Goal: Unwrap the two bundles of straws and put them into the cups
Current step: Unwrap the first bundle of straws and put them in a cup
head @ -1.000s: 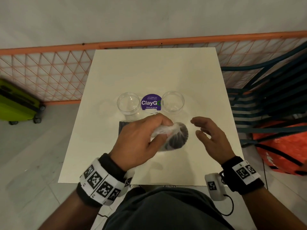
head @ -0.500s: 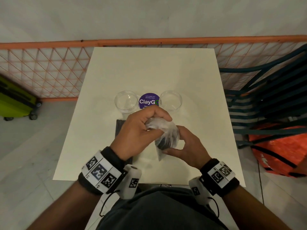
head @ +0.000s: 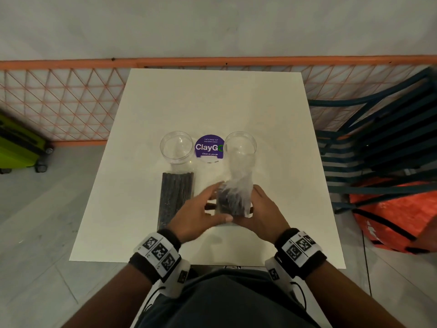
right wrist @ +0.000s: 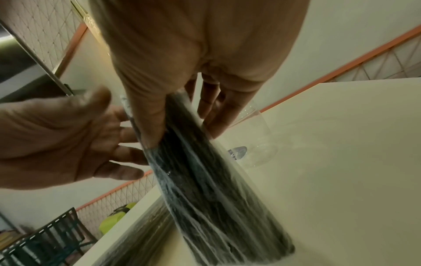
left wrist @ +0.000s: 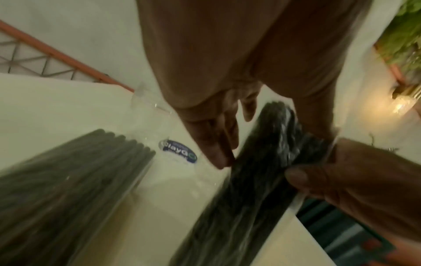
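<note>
Right hand: fingers curled round the wrapped straw bundle, held upright above the worktop.
Left hand: fingers spread and straight, beside the bundle, gripping nothing.
Second bundle: lay flat before the left cup.
Right cup: stood beyond the held bundle.

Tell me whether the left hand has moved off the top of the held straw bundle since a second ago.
Yes. The left hand now sits lower, beside the bundle, farther from the cups.
</note>
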Tool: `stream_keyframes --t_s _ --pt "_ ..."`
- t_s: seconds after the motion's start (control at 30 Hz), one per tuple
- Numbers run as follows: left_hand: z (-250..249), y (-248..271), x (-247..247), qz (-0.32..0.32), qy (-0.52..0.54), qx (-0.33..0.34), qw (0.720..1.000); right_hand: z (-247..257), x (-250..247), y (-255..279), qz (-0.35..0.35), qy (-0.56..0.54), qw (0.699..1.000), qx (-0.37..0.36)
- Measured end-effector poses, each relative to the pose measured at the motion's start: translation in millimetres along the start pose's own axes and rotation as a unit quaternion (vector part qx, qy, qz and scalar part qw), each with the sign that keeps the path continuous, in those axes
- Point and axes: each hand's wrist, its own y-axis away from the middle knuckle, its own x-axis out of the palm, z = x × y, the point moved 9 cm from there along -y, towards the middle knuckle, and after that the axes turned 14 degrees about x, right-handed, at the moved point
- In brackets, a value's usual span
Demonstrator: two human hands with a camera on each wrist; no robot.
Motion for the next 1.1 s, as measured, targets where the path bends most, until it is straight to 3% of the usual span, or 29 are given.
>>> stream_keyframes --t_s 0.23,0.37,0.53,0.63,0.73,0.87,1.0,1.1 --pt "3.0 -4.3 1.4 -0.119 0.011 0.047 0.992 3.2 -17.1 5.6 -0.045 -0.07 0.996 -0.027" --pt "6.3 -10.5 3.3 -0.107 -0.052 0.048 0.992 -3.4 -15.8 2.9 -0.031 -0.082 0.996 -0.013" --pt "14.9 -10.5 20.2 -0.027 -0.13 0.036 0.991 -18.2 -4.1 -0.2 -0.036 0.033 0.999 0.003" --pt "4.6 -8.5 23.2 -0.041 -0.053 0.049 0.997 -20.5 -3.7 0.1 -0.06 0.103 0.993 0.004" --pt "-2.1 -10.3 18.1 -0.076 -0.023 0.077 0.994 -26.4 -2.0 -1.5 -0.066 0.093 0.993 0.011" --pt "8.1 -12.9 16.7 -0.076 -0.099 0.099 0.987 -32.4 7.6 -7.7 -0.017 0.072 0.997 0.027" --pt "22.0 -12.2 19.6 -0.064 -0.15 0.079 0.983 -18.1 -0.8 -3.1 -0.039 0.065 0.997 -0.02" --pt "14.2 -10.6 18.7 -0.074 -0.106 0.072 0.989 -20.1 4.0 -3.2 -0.022 0.09 0.996 -0.007"
